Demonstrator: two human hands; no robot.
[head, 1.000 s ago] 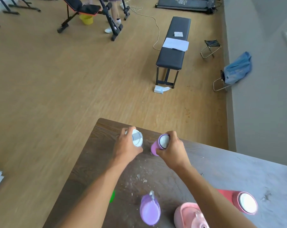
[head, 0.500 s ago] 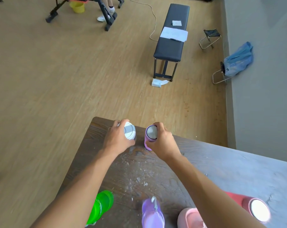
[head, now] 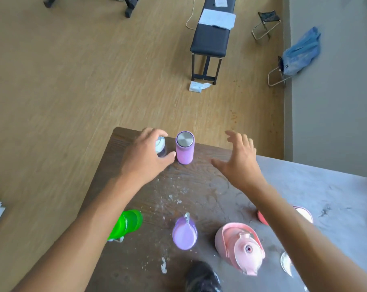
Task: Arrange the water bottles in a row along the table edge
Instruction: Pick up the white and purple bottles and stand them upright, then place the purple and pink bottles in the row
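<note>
A lilac bottle with a steel lid (head: 184, 150) stands upright near the far edge of the dark wooden table (head: 199, 186). Just left of it stands a white-lidded bottle (head: 161, 144), half hidden by my left hand (head: 144, 159), whose fingers curve loosely around it with a gap showing. My right hand (head: 239, 161) hovers to the right of the lilac bottle, fingers spread, holding nothing. Nearer me are a green bottle (head: 126, 224), a lilac bottle with a loop (head: 184, 233), a pink jug (head: 239, 247) and a coral bottle (head: 262, 218) partly behind my right forearm.
A silver lid (head: 285, 263) and a black object (head: 203, 278) sit at the table's near side. Beyond the far edge the floor drops away, with a black bench (head: 210, 39), two folding stools (head: 266, 24) and a blue bag (head: 300, 51) by the wall.
Both bottles were set down upright at the far edge. My right hand let go of the lilac bottle and moved right; my left hand loosened around the white-lidded one.
</note>
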